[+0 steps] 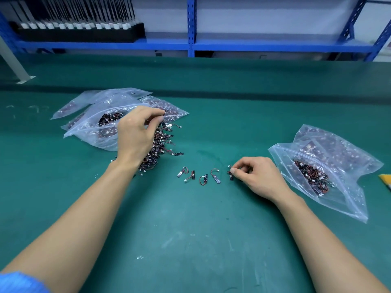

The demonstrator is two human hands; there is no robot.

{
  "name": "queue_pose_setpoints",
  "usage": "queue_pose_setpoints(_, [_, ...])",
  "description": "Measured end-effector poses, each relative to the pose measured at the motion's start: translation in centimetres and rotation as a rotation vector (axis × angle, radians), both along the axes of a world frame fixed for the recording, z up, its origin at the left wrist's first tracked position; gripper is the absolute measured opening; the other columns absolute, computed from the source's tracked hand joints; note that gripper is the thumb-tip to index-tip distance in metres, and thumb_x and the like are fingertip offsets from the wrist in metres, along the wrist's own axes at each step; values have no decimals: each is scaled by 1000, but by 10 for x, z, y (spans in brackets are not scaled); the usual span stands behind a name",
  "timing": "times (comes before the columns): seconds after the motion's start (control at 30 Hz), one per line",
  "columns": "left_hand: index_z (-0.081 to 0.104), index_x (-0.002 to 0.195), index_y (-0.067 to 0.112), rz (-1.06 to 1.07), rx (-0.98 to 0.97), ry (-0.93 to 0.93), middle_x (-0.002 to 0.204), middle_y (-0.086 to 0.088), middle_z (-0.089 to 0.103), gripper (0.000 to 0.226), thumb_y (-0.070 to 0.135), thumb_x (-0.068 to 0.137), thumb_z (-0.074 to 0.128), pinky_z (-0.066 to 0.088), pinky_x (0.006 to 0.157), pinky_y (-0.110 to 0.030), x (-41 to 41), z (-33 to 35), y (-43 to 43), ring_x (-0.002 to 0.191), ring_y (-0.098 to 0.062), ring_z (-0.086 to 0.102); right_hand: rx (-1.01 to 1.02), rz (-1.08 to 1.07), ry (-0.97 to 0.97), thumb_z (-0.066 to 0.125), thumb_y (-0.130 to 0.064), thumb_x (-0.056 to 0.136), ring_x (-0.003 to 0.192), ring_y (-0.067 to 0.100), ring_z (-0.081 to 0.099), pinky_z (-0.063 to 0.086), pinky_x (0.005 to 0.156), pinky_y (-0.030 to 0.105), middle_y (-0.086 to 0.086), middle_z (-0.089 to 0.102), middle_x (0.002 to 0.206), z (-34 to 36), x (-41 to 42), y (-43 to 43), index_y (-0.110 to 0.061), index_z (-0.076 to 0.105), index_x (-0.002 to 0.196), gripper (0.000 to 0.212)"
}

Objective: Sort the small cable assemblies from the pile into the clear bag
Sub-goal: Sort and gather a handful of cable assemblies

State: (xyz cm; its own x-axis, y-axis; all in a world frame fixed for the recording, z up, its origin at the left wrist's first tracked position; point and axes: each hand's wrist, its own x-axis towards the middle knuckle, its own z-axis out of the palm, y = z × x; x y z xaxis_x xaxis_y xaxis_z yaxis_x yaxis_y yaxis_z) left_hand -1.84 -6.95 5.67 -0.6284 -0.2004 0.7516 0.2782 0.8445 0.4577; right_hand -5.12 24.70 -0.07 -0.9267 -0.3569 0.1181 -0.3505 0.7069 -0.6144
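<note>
A pile of small black and red cable assemblies (163,144) lies on the green mat left of centre. My left hand (137,134) hovers over the pile, its fingers curled and pinching an assembly at the top. Several single assemblies (203,178) lie in a row on the mat in front. My right hand (258,176) pinches the rightmost assembly (231,176) of that row between thumb and forefinger. A clear zip bag (330,178) with assemblies inside lies open at the right, just beyond my right hand.
A stack of clear bags (95,121) holding more assemblies lies behind the pile at the left. A blue shelf rack (190,45) runs along the table's far edge. A yellow object (386,180) shows at the right edge.
</note>
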Motion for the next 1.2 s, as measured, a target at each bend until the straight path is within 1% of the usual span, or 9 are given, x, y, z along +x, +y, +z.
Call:
queue_pose_setpoints(0.1, [76, 99, 11, -62, 86, 12, 92, 0, 73, 11, 13, 90, 71, 54, 77, -31, 12, 4, 4, 82, -16, 67, -7, -2, -2, 70, -40, 86, 65, 10, 57, 45, 61, 30, -13, 66, 65, 0, 0, 0, -36, 72, 73, 14])
queue_pose_setpoints(0.23, [75, 96, 19, -211, 234, -60, 89, 10, 72, 13, 9, 87, 74, 49, 74, -15, 37, 5, 17, 78, -2, 66, -17, 5, -14, 70, -39, 86, 64, 12, 57, 46, 62, 31, -12, 66, 65, 0, 0, 0, -34, 72, 73, 14])
queue_pose_setpoints(0.33, [75, 91, 24, -420, 418, -232, 84, 7, 74, 17, 8, 84, 75, 49, 69, -15, 59, -2, 32, 72, -3, 66, -14, 1, -17, 70, -39, 86, 65, 12, 57, 47, 64, 31, -13, 67, 65, 0, 0, 0, -33, 73, 74, 14])
queue_pose_setpoints(0.5, [76, 86, 18, -625, 493, -490, 83, -1, 74, 10, 11, 79, 76, 52, 70, -20, 79, -26, 50, 72, -12, 67, -13, 2, -12, 71, -38, 86, 65, 12, 57, 48, 65, 32, -13, 66, 65, 1, 1, -1, -33, 73, 73, 14])
queue_pose_setpoints(0.6, [76, 87, 15, -654, 460, -598, 83, -5, 73, 12, 4, 82, 78, 52, 69, -22, 80, -36, 53, 71, -14, 66, -20, -2, -13, 71, -38, 86, 64, 11, 57, 48, 65, 32, -13, 66, 65, 2, 1, -1, -33, 73, 74, 14])
queue_pose_setpoints(0.77, [77, 88, 20, -657, 465, -628, 85, -4, 72, 9, 13, 82, 76, 49, 68, -25, 79, -43, 53, 70, -15, 61, -19, -8, -18, 71, -38, 86, 65, 12, 57, 50, 67, 34, -13, 66, 65, 2, 1, -1, -34, 73, 73, 14])
queue_pose_setpoints(0.87, [76, 87, 21, -651, 511, -639, 82, -3, 73, 9, 13, 82, 76, 54, 69, -27, 80, -44, 53, 69, -17, 67, -19, -5, -15, 71, -37, 86, 66, 14, 58, 51, 68, 36, -12, 67, 65, 3, 2, -1, -33, 73, 73, 14])
queue_pose_setpoints(0.97, [76, 87, 16, -664, 510, -628, 81, -5, 74, 14, 2, 84, 75, 54, 72, -21, 81, -45, 52, 72, -15, 70, -33, 2, -6, 71, -36, 86, 64, 15, 58, 52, 66, 36, -11, 66, 64, 4, 2, -1, -31, 73, 72, 15])
queue_pose_setpoints(1.2, [77, 85, 22, -556, 388, -572, 85, 8, 76, 17, 6, 83, 78, 52, 73, -17, 83, -39, 46, 76, -6, 69, -58, -7, -4, 71, -34, 86, 63, 15, 59, 54, 66, 38, -12, 66, 63, 6, 3, 0, -32, 72, 71, 16])
